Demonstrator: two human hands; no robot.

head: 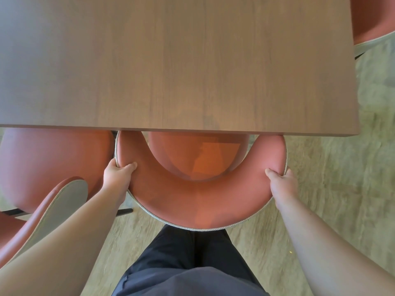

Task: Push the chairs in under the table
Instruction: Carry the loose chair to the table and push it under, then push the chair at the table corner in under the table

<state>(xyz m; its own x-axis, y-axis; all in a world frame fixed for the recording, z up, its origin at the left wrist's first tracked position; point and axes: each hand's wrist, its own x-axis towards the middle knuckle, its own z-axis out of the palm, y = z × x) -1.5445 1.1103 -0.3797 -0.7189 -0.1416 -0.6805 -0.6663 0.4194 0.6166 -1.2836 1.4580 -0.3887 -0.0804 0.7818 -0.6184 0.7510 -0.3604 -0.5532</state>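
A rust-red chair with a curved, horseshoe-shaped backrest stands right in front of me, its round seat partly under the near edge of the brown wooden table. My left hand grips the left arm of the backrest, thumb on top. My right hand grips the right arm the same way. The front half of the seat is hidden by the tabletop.
A second red chair stands to the left, its seat partly under the table and its grey-backed rest jutting toward me. A third red chair is at the far right corner. Pale wood-look floor lies to the right.
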